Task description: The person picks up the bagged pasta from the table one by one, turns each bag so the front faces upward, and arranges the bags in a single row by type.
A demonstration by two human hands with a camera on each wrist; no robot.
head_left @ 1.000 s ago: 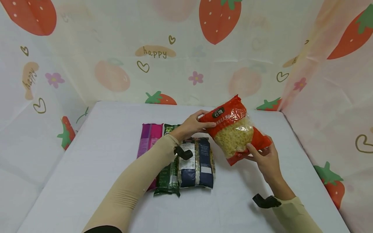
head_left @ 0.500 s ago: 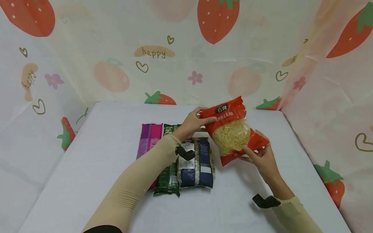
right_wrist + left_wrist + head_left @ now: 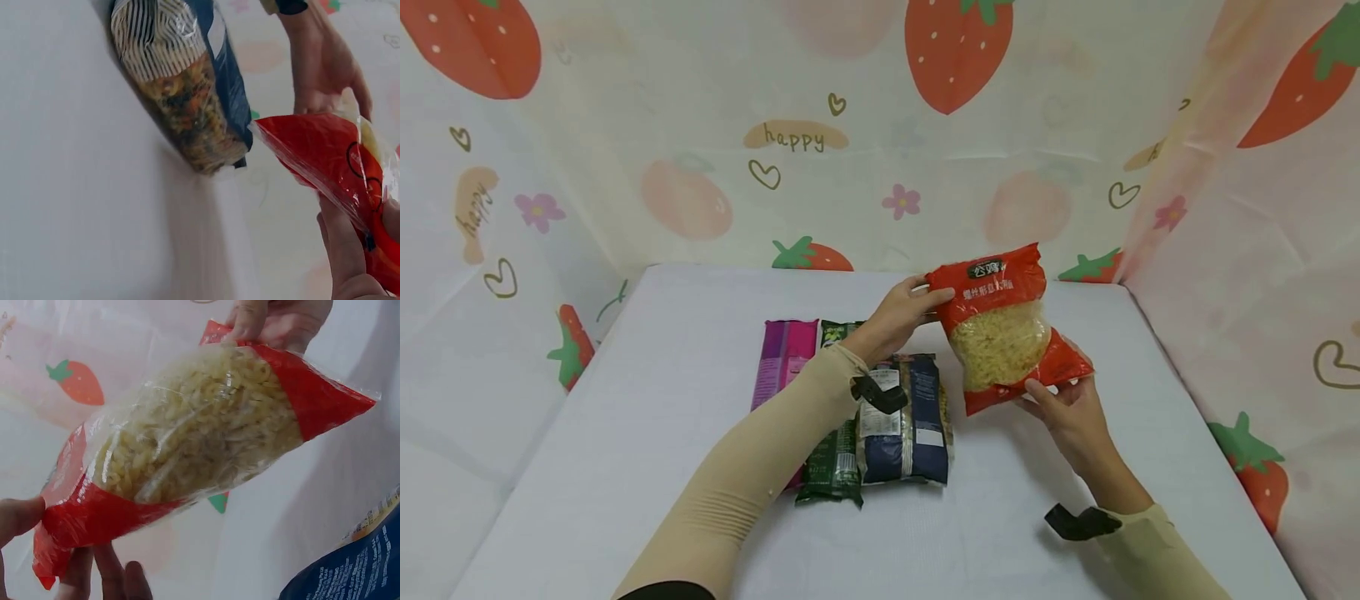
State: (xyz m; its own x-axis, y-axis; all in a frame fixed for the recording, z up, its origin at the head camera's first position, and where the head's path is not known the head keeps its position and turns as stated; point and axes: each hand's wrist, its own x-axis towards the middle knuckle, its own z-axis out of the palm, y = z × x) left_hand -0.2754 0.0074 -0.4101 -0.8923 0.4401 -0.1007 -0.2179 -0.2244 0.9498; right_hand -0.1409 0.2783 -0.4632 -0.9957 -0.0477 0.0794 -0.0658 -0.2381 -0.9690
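A red and clear plastic bag of pasta [image 3: 1000, 337] is held up above the right half of the table, tilted, its pale yellow pieces showing through the window. My left hand [image 3: 901, 315] pinches its upper left corner, thumb on the front face. At the lower right end, my right hand [image 3: 1071, 417] grips the red edge between thumb and fingers. The left wrist view shows the bag of pasta [image 3: 200, 425] stretched between both hands. Just left of it lies a navy pasta packet [image 3: 925, 450], whose window shows mixed-colour pieces in the right wrist view.
A dark green packet [image 3: 831, 467] and a magenta and purple packet [image 3: 781, 358] lie side by side left of the navy one, partly hidden by my left arm. All rest on a white-covered table [image 3: 662, 375]. Strawberry-print cloth walls [image 3: 865, 67] stand behind and at both sides.
The bag of pasta has turned more upright, its printed label now facing me squarely. Its lower edge has swung left and slightly up. Both hands keep their hold; the packets lie unmoved.
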